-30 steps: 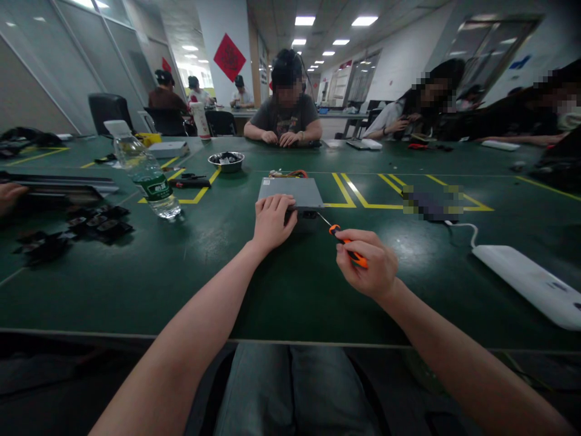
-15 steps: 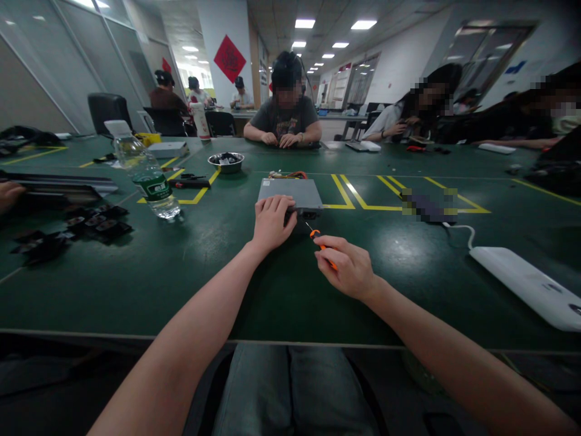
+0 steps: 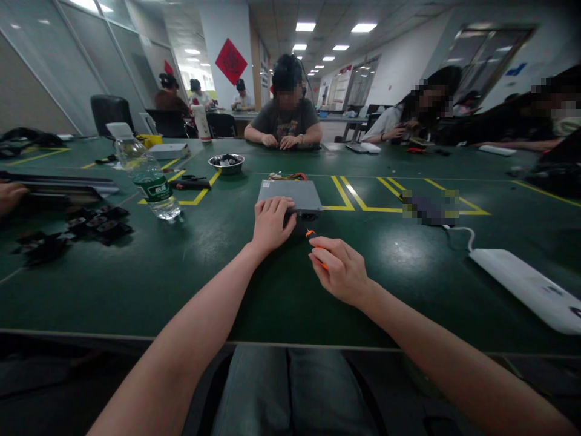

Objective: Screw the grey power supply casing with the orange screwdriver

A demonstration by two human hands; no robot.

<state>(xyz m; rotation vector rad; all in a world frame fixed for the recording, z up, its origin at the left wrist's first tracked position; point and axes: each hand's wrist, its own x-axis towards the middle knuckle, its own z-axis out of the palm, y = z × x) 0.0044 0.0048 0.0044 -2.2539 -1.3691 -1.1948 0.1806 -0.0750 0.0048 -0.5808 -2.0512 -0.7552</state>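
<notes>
A grey metal computer power supply unit [image 3: 293, 192] lies on the green table, its socket side facing me and a bundle of coloured wires at its far edge. My left hand [image 3: 273, 223] grips its near left part, fingers over the top and thumb against the front side. In my right hand [image 3: 340, 266], closed around the handle, is a screwdriver [image 3: 310, 234] with an orange and black handle. Its thin tip points at the unit's near side, close to the socket; whether it touches cannot be made out.
To the left stand a water bottle [image 3: 152, 181] and a pile of small black parts [image 3: 100, 224]. A metal bowl [image 3: 227, 163] with dark pieces sits beyond. On the right lie a white power bank [image 3: 521, 284] and a blurred phone [image 3: 426, 209]. A person [image 3: 285, 115] sits opposite.
My right hand and the screwdriver have shifted slightly left, nearer the unit's socket side. My left hand and the power supply unit have stayed in place.
</notes>
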